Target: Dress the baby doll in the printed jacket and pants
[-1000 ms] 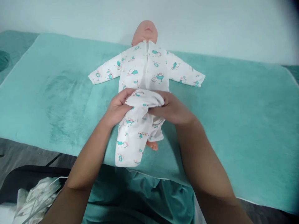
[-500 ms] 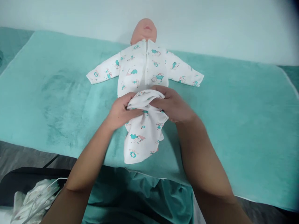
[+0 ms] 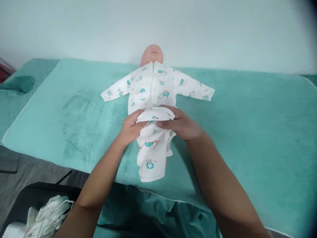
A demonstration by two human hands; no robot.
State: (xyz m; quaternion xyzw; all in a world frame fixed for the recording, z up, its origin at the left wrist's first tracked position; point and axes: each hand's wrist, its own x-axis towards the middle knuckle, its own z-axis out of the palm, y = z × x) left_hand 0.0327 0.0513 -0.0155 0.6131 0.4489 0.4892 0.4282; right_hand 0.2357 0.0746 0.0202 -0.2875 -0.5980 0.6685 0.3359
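Observation:
A baby doll (image 3: 151,55) lies on its back, dressed in a white printed top (image 3: 146,86) with both sleeves spread out. Over its lower body are white printed baby pants (image 3: 152,152), the waistband folded and bunched. My left hand (image 3: 132,127) grips the left side of that waistband, thumb across the front. On the other side my right hand (image 3: 184,124) is closed on the same waistband, its thumb over the cloth and fingers behind. One pant leg hangs toward me; the other is mostly hidden behind it. The doll's legs are hidden by the cloth.
A green plush sheet (image 3: 247,132) covers the table, with a white wall (image 3: 198,33) behind. At the lower left, a black chair (image 3: 34,191) bears crumpled pale printed cloth (image 3: 49,215). Grey floor (image 3: 22,158) shows beside it.
The view has tilted up, so the doll sits lower in the picture. The waistband looks flatter and straighter between my hands, and the front pant leg hangs straighter.

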